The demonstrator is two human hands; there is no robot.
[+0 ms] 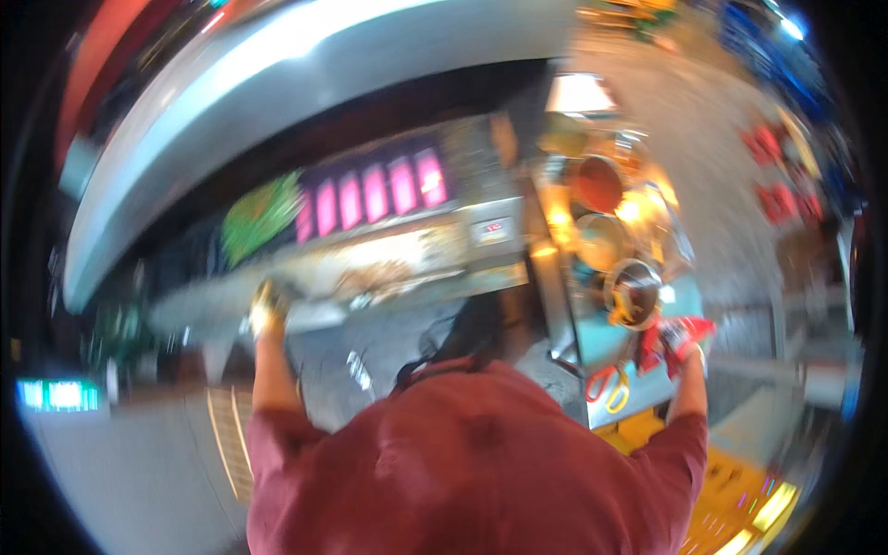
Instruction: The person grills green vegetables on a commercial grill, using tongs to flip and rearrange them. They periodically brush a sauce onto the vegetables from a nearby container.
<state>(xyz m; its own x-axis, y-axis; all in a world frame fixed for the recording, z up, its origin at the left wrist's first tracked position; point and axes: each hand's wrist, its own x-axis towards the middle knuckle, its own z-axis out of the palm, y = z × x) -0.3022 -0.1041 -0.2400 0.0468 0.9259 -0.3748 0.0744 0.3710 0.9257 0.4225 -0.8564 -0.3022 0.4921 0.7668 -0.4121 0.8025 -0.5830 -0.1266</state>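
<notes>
My left hand (267, 313) reaches out at the left, beside the near edge of a lit grill (385, 253). Motion blur hides its fingers, so I cannot tell whether it holds anything. At the right, my right hand (683, 345) is on a red-and-white packet or cloth (649, 347), and its fingers look closed around it. Just beyond that hand stands a round container (635, 295) with dark contents and something yellow at its rim. Scissors (608, 388) with red and yellow handles lie on the side table (628, 409), left of my right hand.
Several bowls or pots, among them a red one (596, 184) and a pale one (600, 239), crowd the side table. Brownish food (374, 274) lies on the grill under glowing pink panels (374, 193). A large metal hood (277, 76) curves overhead. Red stools (766, 173) stand at the far right.
</notes>
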